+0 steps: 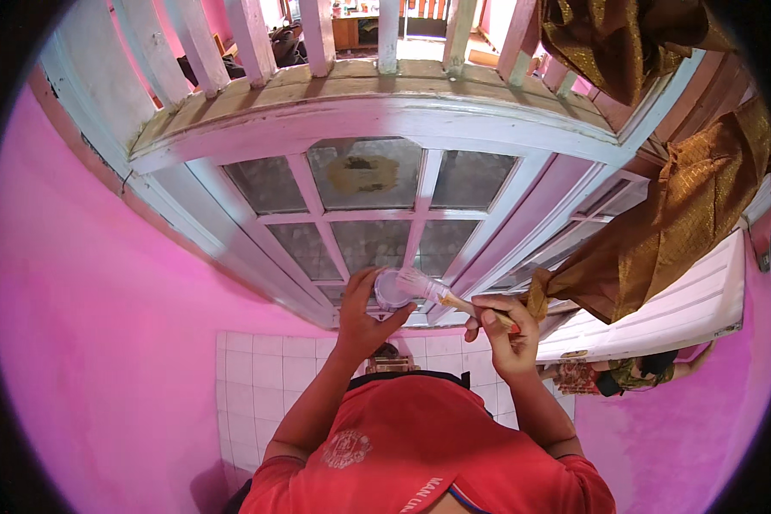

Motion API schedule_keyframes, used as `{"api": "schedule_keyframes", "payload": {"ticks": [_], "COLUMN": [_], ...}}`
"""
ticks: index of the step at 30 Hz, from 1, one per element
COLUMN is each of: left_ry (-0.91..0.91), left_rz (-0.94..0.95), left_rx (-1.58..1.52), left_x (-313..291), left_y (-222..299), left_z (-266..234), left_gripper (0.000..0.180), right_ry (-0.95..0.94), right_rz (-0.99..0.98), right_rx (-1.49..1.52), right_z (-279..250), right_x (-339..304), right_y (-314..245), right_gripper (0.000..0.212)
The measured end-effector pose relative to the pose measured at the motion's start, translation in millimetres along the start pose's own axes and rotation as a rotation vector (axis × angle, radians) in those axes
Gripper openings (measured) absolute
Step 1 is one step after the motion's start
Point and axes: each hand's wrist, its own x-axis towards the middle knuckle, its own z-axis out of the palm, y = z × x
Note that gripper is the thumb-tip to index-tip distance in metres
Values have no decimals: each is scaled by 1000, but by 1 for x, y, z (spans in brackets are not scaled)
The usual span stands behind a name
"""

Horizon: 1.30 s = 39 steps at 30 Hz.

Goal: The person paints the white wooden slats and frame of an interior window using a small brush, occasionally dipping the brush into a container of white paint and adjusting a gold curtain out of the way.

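My left hand (367, 310) is wrapped around a small round cup of pale paint (392, 289), held in front of my chest. In my right hand (507, 332) is a paintbrush (459, 303), gripped by its wooden handle. Its whitened bristles point left and reach the cup's rim; I cannot tell whether they dip into the paint. Beyond both hands stands a white-painted wooden frame with glass panes (370, 242). The central upper pane carries a brownish patch.
White slats (389, 36) rise above a wooden ledge (364, 90), with another room behind. A brown curtain (660, 223) hangs knotted at the right, beside an open white door (660, 295). Pink walls (111, 343) flank a white tiled floor (274, 373). A person (651, 373) is partly visible below the door.
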Motion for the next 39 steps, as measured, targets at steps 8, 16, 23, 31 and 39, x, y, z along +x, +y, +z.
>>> {"api": "schedule_keyframes", "payload": {"ticks": [8,16,23,31,39], "left_ry": [31,50,52,127,113], "left_rz": [-28,28,0,-12,-45], "left_rx": [-23,37,77,11,-39], "left_x": [1,1,-3,3,0], "left_y": [-3,-12,-19,-10,-22], "left_z": [0,0,-2,-1,2], "left_gripper": [68,73,74,59,58], "right_ry": [-40,-137,-316,-343,-189], "right_rz": [-43,-320,-253,-181,-35], "right_rx": [-16,-541,-735,-593,-461], "right_z": [19,29,33,33,29], "right_x": [3,10,17,17,10], "right_y": [27,38,35,34,36], "right_gripper": [21,31,46,48,52]}}
